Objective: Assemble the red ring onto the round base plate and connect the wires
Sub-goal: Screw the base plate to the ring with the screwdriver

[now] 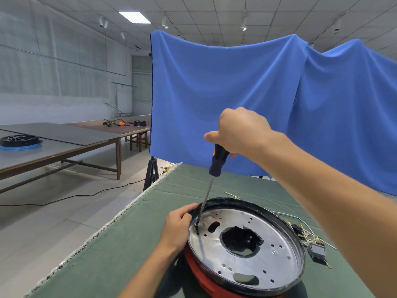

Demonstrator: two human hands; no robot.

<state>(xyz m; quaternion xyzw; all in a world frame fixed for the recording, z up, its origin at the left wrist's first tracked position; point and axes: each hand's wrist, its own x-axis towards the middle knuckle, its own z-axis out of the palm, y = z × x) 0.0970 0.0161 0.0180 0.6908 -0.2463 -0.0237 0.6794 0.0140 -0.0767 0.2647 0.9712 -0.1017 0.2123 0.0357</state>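
Observation:
The round base plate (277,241) is shiny metal with a black rim and lies on the green table cloth, tilted toward me. Under its near-left edge shows the red ring (199,274). My left hand (178,225) grips the plate's left rim. My right hand (240,130) holds a screwdriver (217,162) by its black and orange handle, almost upright. Its tip sits in a hole near the plate's left edge. Loose wires (309,234) with a small black switch part (316,252) lie on the cloth right of the plate.
The green-covered table (120,244) has its left edge running diagonally, with floor beyond. A blue cloth screen (247,100) hangs behind the table. A thin metal clip (231,194) lies behind the plate. Long tables (64,136) with other parts stand far left.

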